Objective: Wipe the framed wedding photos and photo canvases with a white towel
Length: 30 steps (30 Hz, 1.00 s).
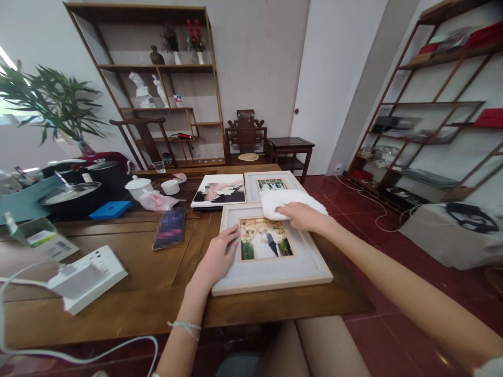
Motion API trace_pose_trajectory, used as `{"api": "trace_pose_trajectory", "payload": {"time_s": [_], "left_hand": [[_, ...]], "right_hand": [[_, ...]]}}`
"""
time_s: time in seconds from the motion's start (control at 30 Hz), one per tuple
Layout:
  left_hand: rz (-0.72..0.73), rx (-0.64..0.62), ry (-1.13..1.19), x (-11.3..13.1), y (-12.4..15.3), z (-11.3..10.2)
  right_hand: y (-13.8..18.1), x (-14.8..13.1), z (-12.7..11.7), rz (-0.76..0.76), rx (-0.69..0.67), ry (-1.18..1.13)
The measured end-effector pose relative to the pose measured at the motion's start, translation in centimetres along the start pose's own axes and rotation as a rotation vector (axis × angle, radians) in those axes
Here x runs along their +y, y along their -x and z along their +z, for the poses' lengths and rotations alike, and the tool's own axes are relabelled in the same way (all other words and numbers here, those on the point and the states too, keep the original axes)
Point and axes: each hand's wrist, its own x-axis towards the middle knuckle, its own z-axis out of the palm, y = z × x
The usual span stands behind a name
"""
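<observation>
A light-wood picture frame [275,287] with a wide pale mat and a small wedding photo [267,240] lies flat near the table edge in front of me. My left hand [216,259] rests on its left side, fingers stretched out over the border and mat. In my right hand [302,215] is a fluffy white cloth [291,199], bunched over the frame's far right part; the grip's underside is hidden. Beyond lies a second similar frame [251,182], partly covered by the cloth. A white-covered photo album or panel [204,184] sits to its left.
On the wooden table [149,285] a white power strip [96,283] with a cable lies left, near an open small box [47,241], a blue box [110,209], a dark pixelated item [168,230], a white teapot [138,186] and a black pan [70,199].
</observation>
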Motion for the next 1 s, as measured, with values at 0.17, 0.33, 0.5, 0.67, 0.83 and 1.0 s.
{"api": "trace_pose_trajectory", "payload": {"time_s": [0.17, 0.33, 0.5, 0.67, 0.83, 1.0], "left_hand": [[-0.012, -0.007, -0.004, -0.1, 0.0, 0.0], [-0.003, -0.002, -0.028, -0.1, 0.0, 0.0], [0.007, 0.0, -0.04, -0.4, 0.0, 0.2], [0.006, -0.011, -0.047, -0.4, 0.0, 0.4], [0.003, -0.038, -0.079, -0.1, 0.1, 0.5], [0.012, -0.065, -0.088, -0.2, 0.0, 0.5]], "right_hand": [[0.1, 0.5, 0.5, 0.025, 0.103, 0.056], [-0.4, -0.8, 2.9, -0.058, 0.054, 0.037], [1.7, -2.5, 2.3, -0.088, 0.008, 0.009], [6.7, -6.2, -0.4, -0.139, -0.092, -0.073], [9.6, -8.8, -0.7, -0.214, -0.13, -0.281], [6.9, -7.4, 1.9, -0.202, 0.016, -0.221]]}}
